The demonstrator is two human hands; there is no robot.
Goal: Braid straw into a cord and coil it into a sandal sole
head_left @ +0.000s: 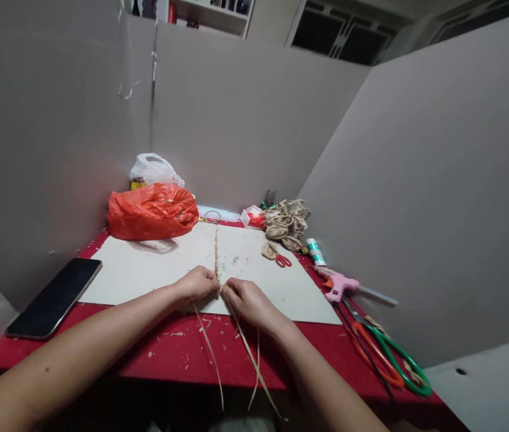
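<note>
A thin braid of straw (216, 249) runs away from me over the white board (182, 255). At its near end my left hand (200, 283) pinches the straw strands, fingers pressed together. Close against it on the right, my right hand (245, 298) is also closed on the strands. Loose straw strands (249, 351) hang from between both hands, over the red cloth and past the table's front edge. The fingertips hide the exact point where braid and strands meet.
At the back left lies a red plastic bag (153, 211); a phone (54, 298) rests at left. Along the right are bundled braids (285, 222), small red scissors (283, 260), a pink glue gun (340, 284) and large scissors (393, 360). Grey panels (245, 120) enclose the table.
</note>
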